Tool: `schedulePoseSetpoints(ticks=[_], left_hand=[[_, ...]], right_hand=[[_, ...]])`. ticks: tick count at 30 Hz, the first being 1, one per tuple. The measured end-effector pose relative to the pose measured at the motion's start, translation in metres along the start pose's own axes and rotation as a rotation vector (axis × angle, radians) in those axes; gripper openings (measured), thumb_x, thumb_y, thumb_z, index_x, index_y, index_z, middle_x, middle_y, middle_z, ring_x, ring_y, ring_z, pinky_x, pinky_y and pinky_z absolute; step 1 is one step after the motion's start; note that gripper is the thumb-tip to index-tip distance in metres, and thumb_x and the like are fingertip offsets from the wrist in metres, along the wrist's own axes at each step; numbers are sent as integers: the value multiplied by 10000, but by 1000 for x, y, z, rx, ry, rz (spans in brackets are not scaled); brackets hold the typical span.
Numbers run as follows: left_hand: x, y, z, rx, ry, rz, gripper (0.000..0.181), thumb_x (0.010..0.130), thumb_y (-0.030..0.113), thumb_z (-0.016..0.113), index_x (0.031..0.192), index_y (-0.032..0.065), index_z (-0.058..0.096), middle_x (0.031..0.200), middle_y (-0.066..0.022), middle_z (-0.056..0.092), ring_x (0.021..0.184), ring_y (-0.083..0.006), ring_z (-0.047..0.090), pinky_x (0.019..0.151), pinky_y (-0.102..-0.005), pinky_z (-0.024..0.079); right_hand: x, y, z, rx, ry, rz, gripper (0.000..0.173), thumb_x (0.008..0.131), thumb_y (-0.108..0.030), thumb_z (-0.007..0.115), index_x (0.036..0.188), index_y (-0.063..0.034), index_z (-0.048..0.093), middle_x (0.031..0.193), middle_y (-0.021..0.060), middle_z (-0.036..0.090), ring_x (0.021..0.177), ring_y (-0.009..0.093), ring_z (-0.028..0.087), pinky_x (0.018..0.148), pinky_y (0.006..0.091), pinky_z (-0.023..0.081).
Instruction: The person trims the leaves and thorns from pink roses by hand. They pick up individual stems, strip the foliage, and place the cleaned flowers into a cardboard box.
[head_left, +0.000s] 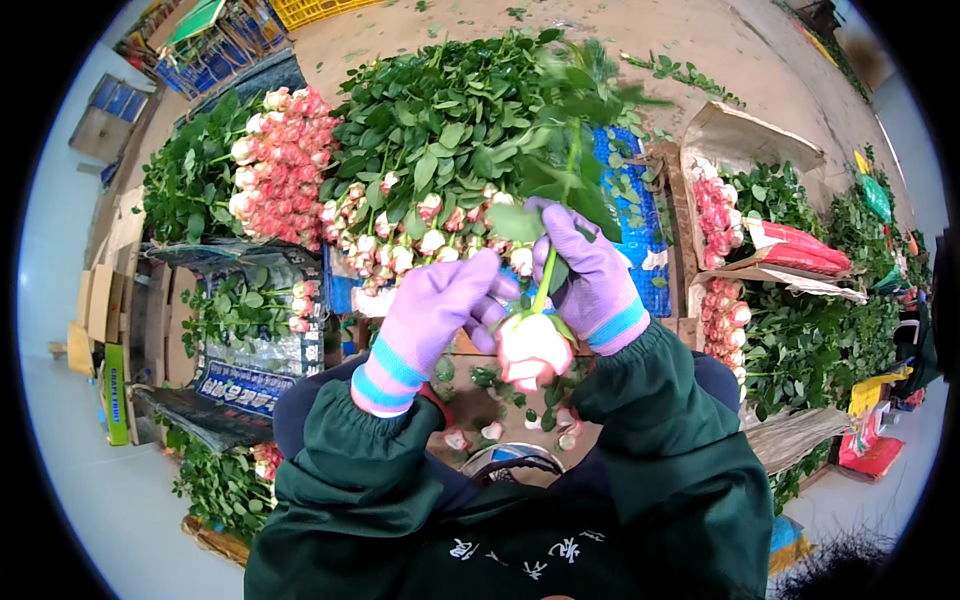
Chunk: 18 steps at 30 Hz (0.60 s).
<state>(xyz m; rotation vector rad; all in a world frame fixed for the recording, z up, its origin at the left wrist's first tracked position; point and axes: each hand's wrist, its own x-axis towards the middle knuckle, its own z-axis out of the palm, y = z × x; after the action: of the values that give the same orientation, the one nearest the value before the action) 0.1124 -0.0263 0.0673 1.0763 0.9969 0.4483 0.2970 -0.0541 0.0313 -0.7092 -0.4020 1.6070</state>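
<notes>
My right hand (589, 281), in a purple glove with a blue cuff band, grips the green stem of a rose just above its bloom. The white-and-pink rose bloom (534, 351) hangs downward, and its leafy stem (575, 146) points away from me, its far end blurred. Beside the bloom is my left hand (450, 311), gloved alike, its fingers bent and apart; whether a fingertip touches the sepals cannot be told. Before me lies a heap of leafy cut roses (450, 120), small blooms towards me.
A stacked bundle of pink roses (289, 169) lies at the left. More roses (724, 319) rest in wrapped sleeves at the right. A dark printed sheet (255, 337) holds a few roses at left. Blue woven sheeting (637, 217) lies beyond my right hand. Fallen petals (491, 431) are below.
</notes>
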Motion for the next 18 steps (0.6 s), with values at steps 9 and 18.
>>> schedulePoseSetpoints(ticks=[9,18], left_hand=[[-2,-16,31,534,61,963,721,749,69,688,1409,65,396,947,-130,688,660,-226,652,621,-327,522],[7,-55,40,1327,-330,922,515,831,231,592,1319,107,484,824,-74,634,729,-268,633,635,-401,474]], right_hand=[[-10,4,-18,19,-55,-85,457,978,-135,525,1418,-87,414,1174,22,525,927,93,564,778,234,530],[-5,-24,-42,-962,14,211,341,920,-388,596,1009,-61,634,674,-10,629,418,51,411,405,233,359]])
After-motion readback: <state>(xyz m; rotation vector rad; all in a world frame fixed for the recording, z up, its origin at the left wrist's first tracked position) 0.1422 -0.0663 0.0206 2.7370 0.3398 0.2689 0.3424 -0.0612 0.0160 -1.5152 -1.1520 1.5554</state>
